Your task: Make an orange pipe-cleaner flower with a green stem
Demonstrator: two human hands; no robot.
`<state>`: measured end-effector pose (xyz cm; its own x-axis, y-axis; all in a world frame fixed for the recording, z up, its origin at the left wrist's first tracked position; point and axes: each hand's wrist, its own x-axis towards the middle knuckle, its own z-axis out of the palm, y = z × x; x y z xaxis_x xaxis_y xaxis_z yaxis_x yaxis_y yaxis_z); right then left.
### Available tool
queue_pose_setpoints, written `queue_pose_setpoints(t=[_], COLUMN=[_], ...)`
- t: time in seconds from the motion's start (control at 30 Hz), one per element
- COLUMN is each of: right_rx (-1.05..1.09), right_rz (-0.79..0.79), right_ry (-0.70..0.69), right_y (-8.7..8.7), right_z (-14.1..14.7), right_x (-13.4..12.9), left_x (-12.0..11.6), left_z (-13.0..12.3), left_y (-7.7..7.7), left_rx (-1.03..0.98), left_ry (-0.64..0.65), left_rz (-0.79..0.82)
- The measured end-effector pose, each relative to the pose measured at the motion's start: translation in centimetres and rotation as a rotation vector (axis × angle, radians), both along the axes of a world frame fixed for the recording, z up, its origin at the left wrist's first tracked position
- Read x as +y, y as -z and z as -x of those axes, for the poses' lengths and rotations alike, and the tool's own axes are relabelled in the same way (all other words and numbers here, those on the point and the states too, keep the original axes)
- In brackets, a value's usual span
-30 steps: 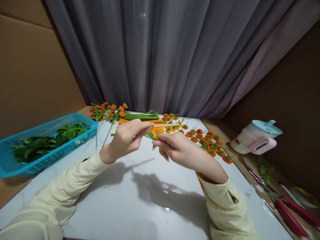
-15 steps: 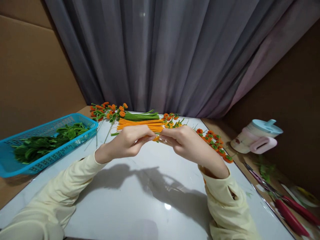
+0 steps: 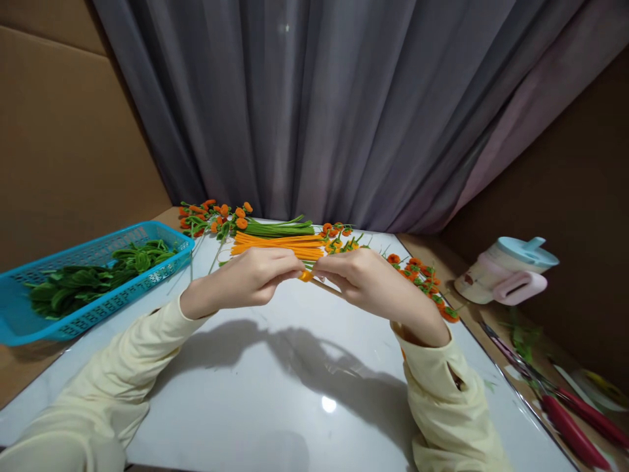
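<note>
One orange coil [image 3: 305, 276] on my head feed, held up over the middle of the desk [image 3: 236, 406], between the two hands. A thin pale stick [image 3: 328, 287] slants from the coil down to the right, passing by the right fingers. Left hand [image 3: 250, 278]: narrow, thumb and fingertips pinched on the coil's left side. Right hand [image 3: 373, 285]: knuckles up, fingers bent in close at the coil's right side; how tightly they close, and on what, I can't tell, hidden from my angle.

Just behind, I get a bundle of orange strips [image 3: 275, 248] lying flat, then green stems [image 3: 280, 228] past it. Yellow-orange flower heads [image 3: 340, 246] sit right of the strips, partly behind the right hand. More orange flowers: one cluster [image 3: 223, 213] at the far left corner, another group [image 3: 427, 278] along the right edge. Left side, a blue basket [image 3: 147, 282] with green leaves [image 3: 73, 285] in it. Off to the right, a mug [image 3: 506, 269] with light blue lid, upright, and nearer me a red-handled tool [image 3: 574, 423]. Grey curtain [image 3: 314, 111] at the back.
</note>
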<state>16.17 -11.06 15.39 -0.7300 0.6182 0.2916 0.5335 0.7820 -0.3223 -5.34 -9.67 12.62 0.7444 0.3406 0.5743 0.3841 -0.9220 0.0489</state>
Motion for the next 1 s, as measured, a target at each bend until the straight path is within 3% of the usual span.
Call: queue_pose_setpoints(t=[0.2, 0.4, 0.57, 0.7, 0.87, 1.0], right_rx=[0.003, 0.138, 0.359, 0.39, 0.436, 0.356], right_rz=[0.05, 0.464, 0.876, 1.087, 1.049, 0.882], right_ry=[-0.109, -0.221, -0.293, -0.397, -0.438, -0.214], right_y=[-0.5, 0.0, 1.3, 1.8, 1.6, 1.1], right_z=[-0.8, -0.2, 0.6, 0.9, 1.5, 2.2], right_x=[1.3, 2.2, 2.4, 2.6, 1.9, 0.7], left_x=[-0.3, -0.5, -0.3, -0.1, -0.2, 0.0], left_z=[0.0, -0.3, -0.4, -0.2, 0.0, 0.2], left_y=[-0.7, -0.7, -0.1, 0.2, 0.1, 0.3], left_rx=[-0.101, -0.276, -0.354, -0.359, -0.394, -0.41], left_ry=[0.101, 0.167, 0.181, 0.231, 0.133, -0.024], left_rz=[0.045, 0.161, 0.001, -0.111, -0.21, -0.314])
